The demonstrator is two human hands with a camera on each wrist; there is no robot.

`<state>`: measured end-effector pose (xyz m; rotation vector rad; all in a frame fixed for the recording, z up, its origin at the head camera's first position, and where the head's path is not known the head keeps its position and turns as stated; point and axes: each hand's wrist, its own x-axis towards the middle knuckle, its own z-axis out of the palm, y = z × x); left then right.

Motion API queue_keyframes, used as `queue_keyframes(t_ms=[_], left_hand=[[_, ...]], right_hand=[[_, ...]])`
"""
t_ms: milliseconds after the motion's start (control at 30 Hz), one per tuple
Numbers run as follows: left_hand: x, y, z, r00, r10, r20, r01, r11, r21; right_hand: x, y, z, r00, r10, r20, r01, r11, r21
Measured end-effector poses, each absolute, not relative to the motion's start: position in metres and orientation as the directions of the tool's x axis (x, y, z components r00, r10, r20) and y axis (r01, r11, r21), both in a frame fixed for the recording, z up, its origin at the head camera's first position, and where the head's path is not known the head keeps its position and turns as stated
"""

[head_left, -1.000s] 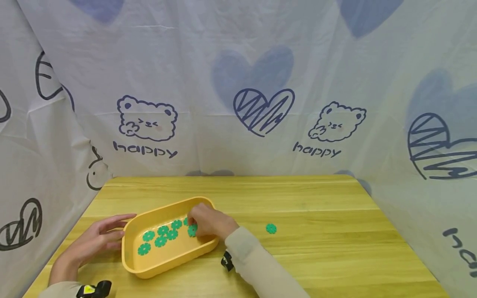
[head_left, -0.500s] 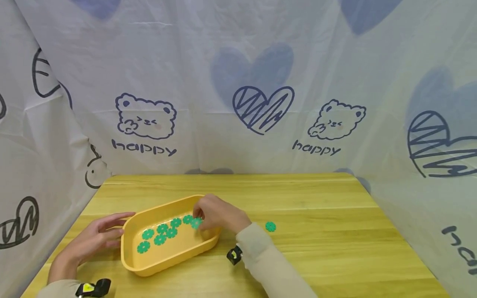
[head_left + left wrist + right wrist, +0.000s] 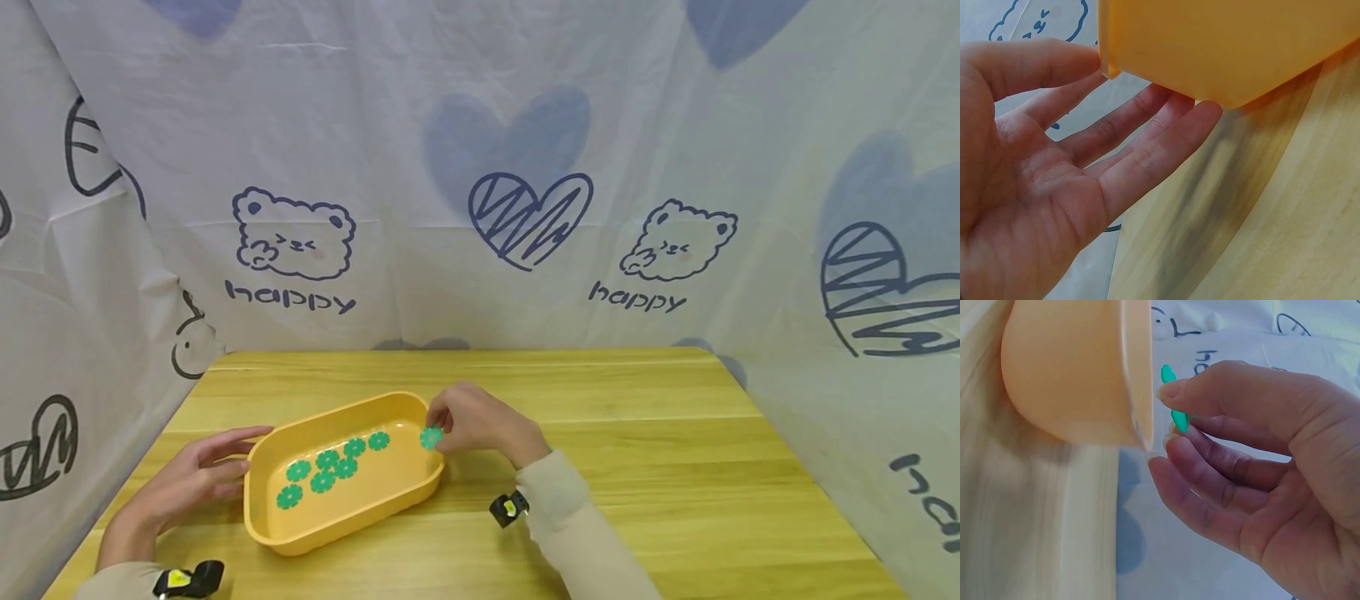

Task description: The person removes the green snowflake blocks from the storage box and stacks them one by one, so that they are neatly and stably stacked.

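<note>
Right hand [image 3: 478,421] pinches disc [image 3: 431,438] just above right end of tray [image 3: 352,521], mid-frame. Left hand [image 3: 187,477], fingers spread, touches its left end

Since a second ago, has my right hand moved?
Yes, in the head view your right hand has moved right, from over the yellow tray to its right rim.

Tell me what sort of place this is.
Probably a makeshift recording booth: printed sheeting hangs behind and on both sides of the wooden table, and black cameras sit at both wrists.
</note>
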<state>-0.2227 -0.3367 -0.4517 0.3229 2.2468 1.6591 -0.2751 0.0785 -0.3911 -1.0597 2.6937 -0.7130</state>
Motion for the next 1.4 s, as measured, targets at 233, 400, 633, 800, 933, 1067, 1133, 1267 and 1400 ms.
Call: queue_keyframes(t_ms=[233, 400, 633, 800, 933, 1067, 1133, 1267, 1400], left_hand=[[-0.223, -0.338, -0.452, -0.909, 0.401, -0.117, -0.003, 0.274, 0.962], [-0.223, -0.337, -0.453, -0.91, 0.399, -0.112, 0.002, 0.275, 0.961], [-0.224, -0.337, -0.454, -0.91, 0.399, -0.11, 0.002, 0.271, 0.963], [-0.223, -0.337, -0.454, -0.921, 0.369, -0.128, -0.013, 0.298, 0.954], [-0.223, -0.336, -0.453, -0.925, 0.354, -0.14, -0.027, 0.305, 0.952], [-0.223, -0.336, -0.454, -0.925, 0.351, -0.146, -0.035, 0.304, 0.952], [-0.223, -0.336, -0.454, -0.925, 0.349, -0.149, -0.039, 0.304, 0.952], [-0.223, -0.335, -0.453, -0.926, 0.341, -0.16, -0.052, 0.304, 0.951], [-0.222, -0.334, -0.453, -0.927, 0.345, -0.149, -0.04, 0.304, 0.952]], right_hand=[[-0.271, 0.1, -0.395, -0.747, -0.663, 0.048, -0.579, 0.614, -0.536], [-0.268, 0.116, -0.4, -0.765, -0.642, 0.052, -0.561, 0.625, -0.543], [-0.266, 0.141, -0.409, -0.799, -0.6, 0.048, -0.519, 0.646, -0.559], [-0.266, 0.158, -0.414, -0.828, -0.559, 0.043, -0.482, 0.672, -0.562], [-0.266, 0.17, -0.417, -0.844, -0.535, 0.036, -0.46, 0.689, -0.56], [-0.267, 0.181, -0.42, -0.858, -0.514, 0.019, -0.436, 0.706, -0.558], [-0.267, 0.186, -0.422, -0.864, -0.504, 0.012, -0.423, 0.712, -0.561], [-0.267, 0.197, -0.424, -0.873, -0.487, -0.008, -0.396, 0.719, -0.572], [-0.266, 0.206, -0.428, -0.886, -0.463, -0.013, -0.373, 0.732, -0.57]])
